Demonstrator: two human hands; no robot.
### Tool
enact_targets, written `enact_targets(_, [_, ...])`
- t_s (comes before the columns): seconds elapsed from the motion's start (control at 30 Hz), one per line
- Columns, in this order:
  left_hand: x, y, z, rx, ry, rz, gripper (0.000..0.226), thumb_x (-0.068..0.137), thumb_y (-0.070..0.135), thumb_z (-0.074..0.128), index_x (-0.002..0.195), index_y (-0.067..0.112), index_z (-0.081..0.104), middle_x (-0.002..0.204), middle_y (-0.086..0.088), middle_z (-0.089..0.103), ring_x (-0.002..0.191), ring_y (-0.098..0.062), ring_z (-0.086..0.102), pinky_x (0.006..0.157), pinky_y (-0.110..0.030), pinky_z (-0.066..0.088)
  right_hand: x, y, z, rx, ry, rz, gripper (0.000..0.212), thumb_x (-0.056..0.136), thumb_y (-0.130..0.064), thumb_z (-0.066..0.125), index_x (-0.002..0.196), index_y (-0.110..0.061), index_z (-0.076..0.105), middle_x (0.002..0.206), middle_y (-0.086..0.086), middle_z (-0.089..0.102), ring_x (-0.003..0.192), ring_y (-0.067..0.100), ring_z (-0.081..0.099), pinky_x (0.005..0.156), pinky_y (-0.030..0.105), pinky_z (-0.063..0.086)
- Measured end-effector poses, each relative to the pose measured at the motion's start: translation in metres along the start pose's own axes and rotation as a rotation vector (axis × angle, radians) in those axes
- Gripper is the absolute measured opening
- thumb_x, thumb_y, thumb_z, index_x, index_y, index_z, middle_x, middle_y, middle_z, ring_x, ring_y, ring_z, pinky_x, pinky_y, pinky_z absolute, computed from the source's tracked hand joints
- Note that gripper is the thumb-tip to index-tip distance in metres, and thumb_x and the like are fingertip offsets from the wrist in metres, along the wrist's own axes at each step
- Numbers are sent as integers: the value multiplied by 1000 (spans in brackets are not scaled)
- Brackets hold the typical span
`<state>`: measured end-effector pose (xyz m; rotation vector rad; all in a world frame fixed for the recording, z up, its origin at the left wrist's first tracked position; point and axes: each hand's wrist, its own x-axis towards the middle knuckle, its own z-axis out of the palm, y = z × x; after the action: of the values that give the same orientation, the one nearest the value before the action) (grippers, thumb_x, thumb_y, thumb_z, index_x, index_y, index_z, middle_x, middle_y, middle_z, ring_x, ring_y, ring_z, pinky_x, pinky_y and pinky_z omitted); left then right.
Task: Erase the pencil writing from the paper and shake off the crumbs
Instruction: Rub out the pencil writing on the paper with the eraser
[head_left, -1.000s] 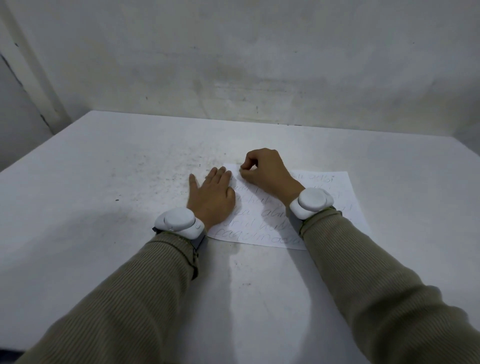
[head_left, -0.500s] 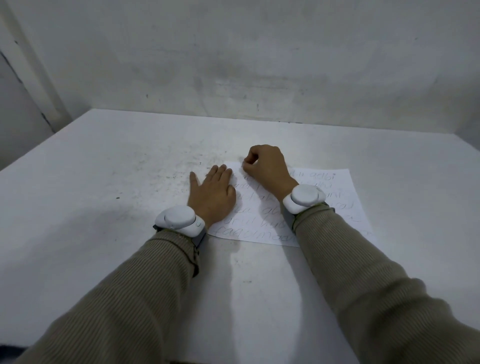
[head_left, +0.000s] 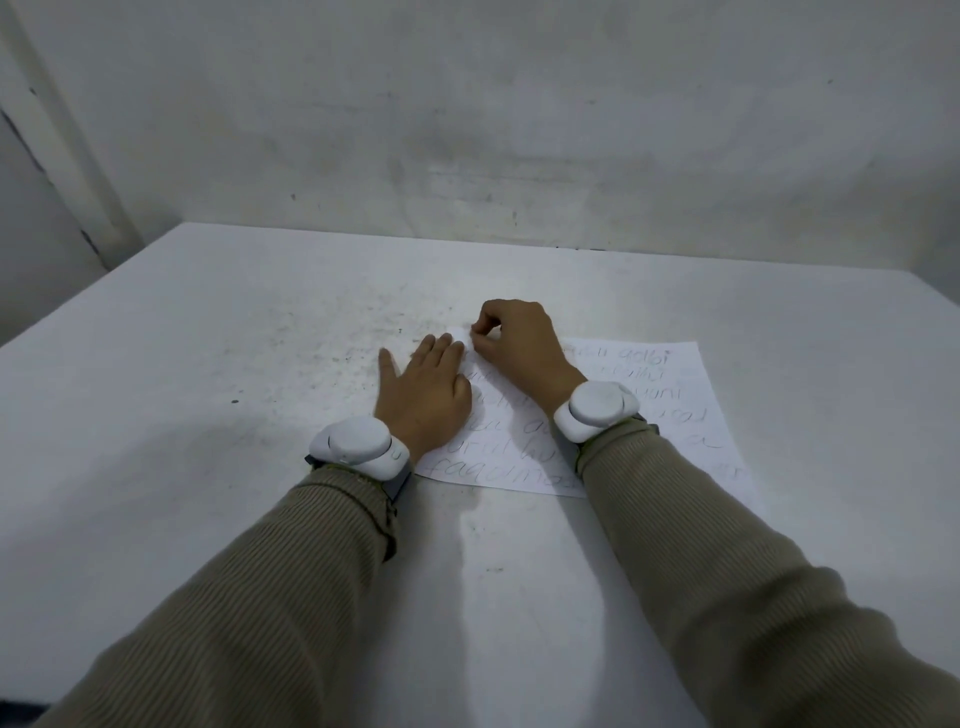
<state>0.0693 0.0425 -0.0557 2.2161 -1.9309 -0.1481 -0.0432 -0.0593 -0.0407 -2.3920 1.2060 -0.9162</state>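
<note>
A white sheet of paper (head_left: 670, 395) with several lines of pencil writing lies flat on the white table (head_left: 208, 415). My left hand (head_left: 423, 400) rests palm down with its fingers spread, pressing on the sheet's left edge. My right hand (head_left: 519, 348) is curled over the sheet's far left corner. Its thumb and fingertips pinch a small eraser (head_left: 475, 333) against the paper; the fingers hide nearly all of it. My right forearm covers the middle of the writing. Both wrists carry white rounded devices.
Dark eraser crumbs and specks (head_left: 332, 343) are scattered on the table left of and beyond the paper. A grey wall (head_left: 467, 130) rises right behind the table's far edge. The table's left edge runs diagonally at the left.
My right hand has slid a little left and farther away, toward the sheet's far left corner, with its fingers staying pinched. My left hand has stayed flat on the paper.
</note>
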Motion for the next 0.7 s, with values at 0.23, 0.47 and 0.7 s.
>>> enact_targets(0.23, [0,0,1,13,1,1,52,104,26,22,156,18,17,165,1,9,152,-15,5,119,-59,0,4,8,-4,-58,20,53,12,82,-16,64,76,-7,69,77,4,71,76,22,64,74,37,52])
enact_targets(0.47, [1,-1,2,25,5,0,53,104,26,23,156,18,17,165,2,10,152,-14,5,118,-59,2,-1,12,-14,-7,-50,7,11,81,-17,69,76,-8,70,77,1,71,76,16,63,73,29,50])
enact_targets(0.7, [2,-1,1,24,-2,-3,54,104,27,22,157,18,15,166,2,8,152,-14,4,119,-59,0,-8,1,-13,-2,-75,-53,8,80,-15,69,76,-8,70,77,-1,72,75,14,64,75,29,51])
